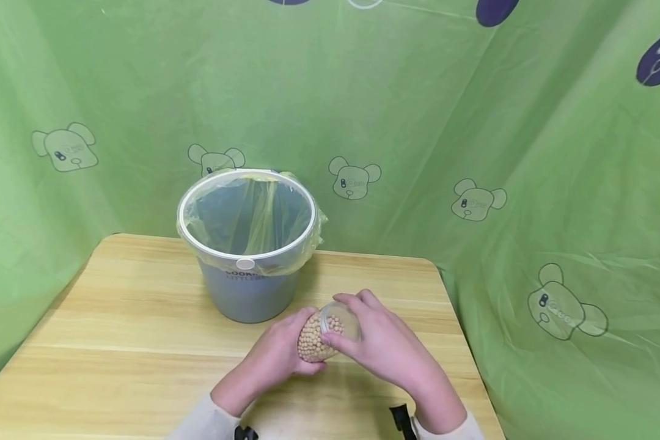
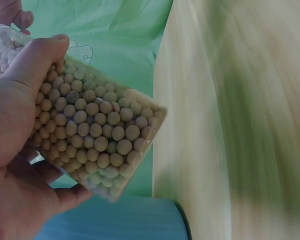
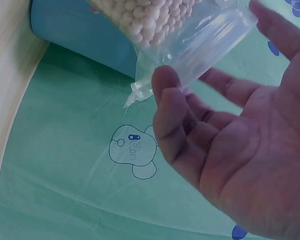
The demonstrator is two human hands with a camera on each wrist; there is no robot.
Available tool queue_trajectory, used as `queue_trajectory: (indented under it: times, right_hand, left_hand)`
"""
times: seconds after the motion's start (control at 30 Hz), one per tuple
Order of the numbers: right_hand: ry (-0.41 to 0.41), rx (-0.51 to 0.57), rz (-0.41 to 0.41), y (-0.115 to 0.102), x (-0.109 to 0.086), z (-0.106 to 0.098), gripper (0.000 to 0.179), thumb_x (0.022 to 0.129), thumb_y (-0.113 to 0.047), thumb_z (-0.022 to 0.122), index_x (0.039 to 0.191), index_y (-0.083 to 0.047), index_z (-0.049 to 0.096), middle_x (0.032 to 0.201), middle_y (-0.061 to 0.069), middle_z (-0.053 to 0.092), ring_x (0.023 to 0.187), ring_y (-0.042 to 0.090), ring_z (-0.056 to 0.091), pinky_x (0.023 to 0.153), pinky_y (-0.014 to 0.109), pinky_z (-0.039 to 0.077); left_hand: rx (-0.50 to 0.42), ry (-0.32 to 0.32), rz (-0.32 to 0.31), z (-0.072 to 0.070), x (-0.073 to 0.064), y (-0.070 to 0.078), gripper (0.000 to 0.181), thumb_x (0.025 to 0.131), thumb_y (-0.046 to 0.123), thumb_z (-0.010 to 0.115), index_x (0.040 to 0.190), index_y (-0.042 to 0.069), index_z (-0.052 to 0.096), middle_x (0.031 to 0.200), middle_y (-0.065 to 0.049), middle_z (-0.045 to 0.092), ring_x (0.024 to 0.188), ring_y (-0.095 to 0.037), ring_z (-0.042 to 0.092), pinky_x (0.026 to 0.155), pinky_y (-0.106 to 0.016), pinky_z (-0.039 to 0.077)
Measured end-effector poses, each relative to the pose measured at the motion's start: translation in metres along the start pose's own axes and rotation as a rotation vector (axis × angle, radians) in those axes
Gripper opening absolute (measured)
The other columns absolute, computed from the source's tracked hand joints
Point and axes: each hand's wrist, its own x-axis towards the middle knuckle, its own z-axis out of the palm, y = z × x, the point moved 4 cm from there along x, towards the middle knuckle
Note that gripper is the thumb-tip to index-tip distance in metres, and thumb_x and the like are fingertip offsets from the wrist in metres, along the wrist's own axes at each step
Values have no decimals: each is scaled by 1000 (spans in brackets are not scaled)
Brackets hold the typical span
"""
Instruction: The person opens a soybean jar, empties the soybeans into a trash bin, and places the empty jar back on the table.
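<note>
Between both hands, over the front part of the table, is a clear container of round, pale dried soybeans (image 1: 312,342), tilted on its side. My left hand (image 1: 277,348) grips its bean-filled end; in the left wrist view the thumb (image 2: 42,55) lies across the beans (image 2: 97,122). At the other end, my right hand (image 1: 387,345) holds the translucent cap end (image 1: 350,321) between thumb and fingers. A clear, crinkled flap of plastic (image 3: 140,92) sticks out near that end in the right wrist view. Whether the cap is loose from the container cannot be told.
Behind the left hand stands a grey-blue bucket (image 1: 247,296) with a white rim, lined with a thin yellow bag (image 1: 255,214). The wooden table (image 1: 115,342) has rounded back corners. Green sheeting (image 1: 407,110) printed with bear heads hangs behind and at the sides.
</note>
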Motion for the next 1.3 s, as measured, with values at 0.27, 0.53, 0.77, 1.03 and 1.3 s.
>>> queue_trajectory:
  times: [0.27, 0.53, 0.77, 1.03, 1.3]
  right_hand:
    - [-38, 30, -176, 0, -4, -2, 71, 95, -40, 83, 159, -24, 55, 142, -2, 63, 121, 20, 69, 102, 46, 63]
    - [-67, 40, -237, 1, -8, -5, 87, 92, -32, 87, 167, -33, 42, 167, 1, 47, 146, 32, 58, 116, 58, 56]
    - [24, -9, -33, 2, -5, -8, 88, 95, -68, 72, 166, -26, 43, 149, 9, 58, 102, 21, 72, 85, 45, 66]
    - [36, -38, -7, -3, -1, -2, 75, 96, -59, 76, 154, -17, 58, 124, 6, 66, 89, 15, 67, 80, 40, 65]
    - [9, -6, -195, -3, -5, -5, 70, 91, -34, 88, 154, -24, 59, 145, -3, 64, 132, 23, 67, 112, 51, 60]
  left_hand:
    - [-50, -39, -13, 1, -1, -4, 98, 70, 39, 102, 150, 14, 53, 130, -3, 73, 114, -20, 74, 102, -42, 65]
    - [-49, -46, -16, 0, -2, -5, 97, 70, 39, 102, 150, 15, 53, 132, -3, 73, 115, -20, 73, 104, -43, 64]
    - [-30, 10, -39, -3, 0, -2, 94, 68, 38, 103, 146, 16, 56, 128, -3, 74, 114, -21, 73, 103, -45, 65]
    - [-8, 29, -44, -6, 1, -2, 95, 67, 38, 103, 147, 14, 57, 130, -4, 74, 116, -22, 73, 104, -44, 64]
    - [-38, 12, -42, -2, 0, -6, 96, 67, 33, 104, 148, 10, 57, 132, -6, 74, 118, -24, 73, 105, -46, 64]
